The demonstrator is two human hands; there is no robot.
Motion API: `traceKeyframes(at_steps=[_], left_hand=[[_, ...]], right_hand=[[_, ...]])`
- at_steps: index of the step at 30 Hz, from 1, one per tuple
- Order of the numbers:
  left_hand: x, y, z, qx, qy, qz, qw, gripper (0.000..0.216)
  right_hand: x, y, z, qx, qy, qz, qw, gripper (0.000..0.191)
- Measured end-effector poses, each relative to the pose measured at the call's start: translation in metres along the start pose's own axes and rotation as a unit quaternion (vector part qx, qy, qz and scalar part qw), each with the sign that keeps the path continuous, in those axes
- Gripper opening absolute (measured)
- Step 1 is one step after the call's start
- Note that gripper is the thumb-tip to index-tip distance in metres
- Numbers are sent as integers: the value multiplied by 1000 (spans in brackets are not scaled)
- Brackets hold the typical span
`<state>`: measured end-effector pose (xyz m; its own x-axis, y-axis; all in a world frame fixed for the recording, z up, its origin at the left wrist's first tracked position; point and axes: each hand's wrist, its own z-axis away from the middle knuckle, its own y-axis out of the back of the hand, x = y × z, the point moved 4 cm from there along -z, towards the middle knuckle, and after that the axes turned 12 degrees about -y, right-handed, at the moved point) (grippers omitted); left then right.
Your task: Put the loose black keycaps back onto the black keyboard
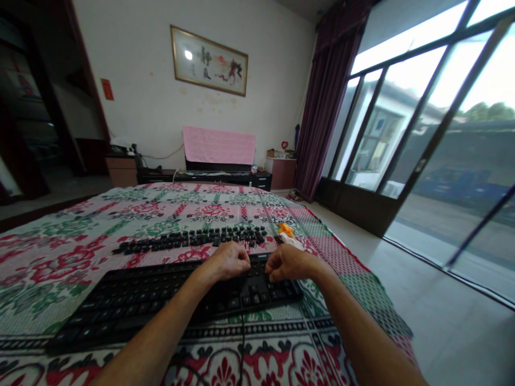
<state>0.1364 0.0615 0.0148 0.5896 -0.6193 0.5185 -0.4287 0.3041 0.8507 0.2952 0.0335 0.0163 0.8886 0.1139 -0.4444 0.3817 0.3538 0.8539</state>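
Observation:
A black computer keyboard lies at a slant on the patterned cloth in front of me. My left hand is closed over its upper right part, thumb and fingers drawn together. Close by on the right, my right hand pinches at the number-pad end, its fingertips low over the keys. Whatever either hand holds is hidden or too small to name. Beyond the keyboard, loose black keycaps lie in uneven rows. Just past my right hand are a crumpled white wipe or paper and an orange piece.
The red, green and white cloth covers the table. A dark cable runs from the keyboard toward me. Across the room, a pink cloth drapes over something on a low cabinet. Glass doors stand at the right.

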Motion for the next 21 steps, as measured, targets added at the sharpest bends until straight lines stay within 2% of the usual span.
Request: traceKeyframes(at_steps=[10,17,21], left_hand=[[-4,-4,-4,5,-9,13,1000,25],[11,-24,-5,-26,-75,53,995,27],[14,-32,-7,8,-68,25,997,36]], right_hand=[[-1,0,-6,7,-36,12,999,21],[-10,3,-3,12,-44,61,997,19],[-13,5,-2,-6,-46,85,995,21]])
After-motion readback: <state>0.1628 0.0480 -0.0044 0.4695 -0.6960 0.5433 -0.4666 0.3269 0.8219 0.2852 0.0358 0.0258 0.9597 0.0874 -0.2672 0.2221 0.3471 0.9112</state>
